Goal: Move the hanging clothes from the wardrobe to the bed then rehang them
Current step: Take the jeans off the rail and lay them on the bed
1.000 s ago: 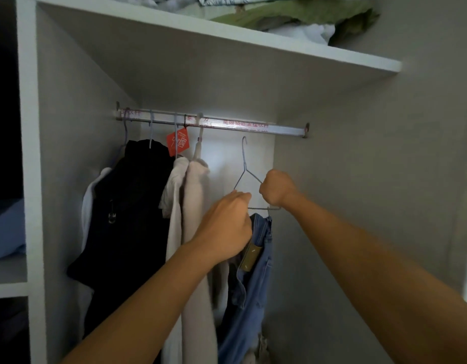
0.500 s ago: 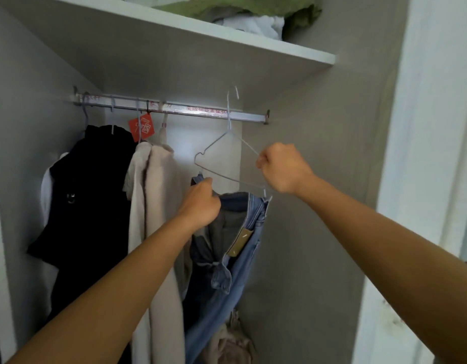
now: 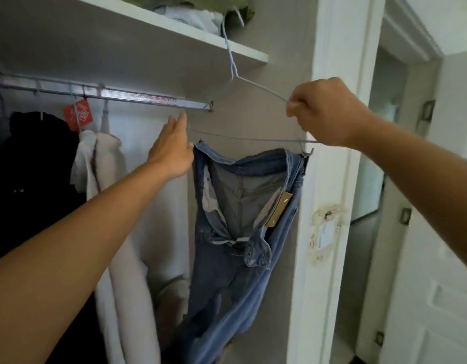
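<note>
- Jeans [image 3: 243, 232]: one pair, draped on one wire hanger [image 3: 253, 85], held in front of the wardrobe's right wall, off the rail [image 3: 138, 97].
- Your right hand [image 3: 324, 111] has its fingers curled round the hanger's right shoulder.
- Your left hand [image 3: 172, 151] has straight fingers against the hanger's left end.
- On the rail hang a black garment [image 3: 35, 158] and a cream one [image 3: 109, 179].
- Your wardrobe's top shelf [image 3: 174, 27] holds folded cloth, green and white.
</note>
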The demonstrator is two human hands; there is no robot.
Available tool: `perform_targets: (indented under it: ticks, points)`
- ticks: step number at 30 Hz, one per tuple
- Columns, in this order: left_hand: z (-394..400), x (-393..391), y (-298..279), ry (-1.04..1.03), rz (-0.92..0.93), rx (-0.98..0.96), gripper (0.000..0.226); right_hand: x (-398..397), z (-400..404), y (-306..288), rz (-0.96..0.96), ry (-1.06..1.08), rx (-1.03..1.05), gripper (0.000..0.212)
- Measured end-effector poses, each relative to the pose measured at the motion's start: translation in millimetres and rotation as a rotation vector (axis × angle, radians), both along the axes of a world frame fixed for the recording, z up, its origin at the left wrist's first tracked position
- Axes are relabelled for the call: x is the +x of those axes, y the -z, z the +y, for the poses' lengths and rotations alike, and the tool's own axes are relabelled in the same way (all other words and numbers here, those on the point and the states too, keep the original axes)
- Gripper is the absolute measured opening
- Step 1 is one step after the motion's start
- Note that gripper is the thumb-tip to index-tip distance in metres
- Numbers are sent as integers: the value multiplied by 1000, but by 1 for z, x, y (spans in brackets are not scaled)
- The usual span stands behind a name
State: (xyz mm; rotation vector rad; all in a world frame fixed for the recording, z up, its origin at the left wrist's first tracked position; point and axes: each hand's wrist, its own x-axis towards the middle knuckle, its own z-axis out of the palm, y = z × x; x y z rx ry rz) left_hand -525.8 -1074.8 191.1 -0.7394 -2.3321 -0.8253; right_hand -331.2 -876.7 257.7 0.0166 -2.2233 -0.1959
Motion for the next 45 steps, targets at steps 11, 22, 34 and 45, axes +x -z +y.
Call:
perform_targets:
  ticks: [11,22,34,45]
  points:
    - [63,85,-24,279,71,62,79,185,6,2,56,282,-97,27]
    - [191,253,-22,784,258,230,40,420,25,14,226,631,-218,20]
    - [327,559,38,1245,120,115,23,734,35,82,130,1080,-333,21]
    - [405,844,114,1674,-4,65,19,953,8,146,190,1476,-478,21]
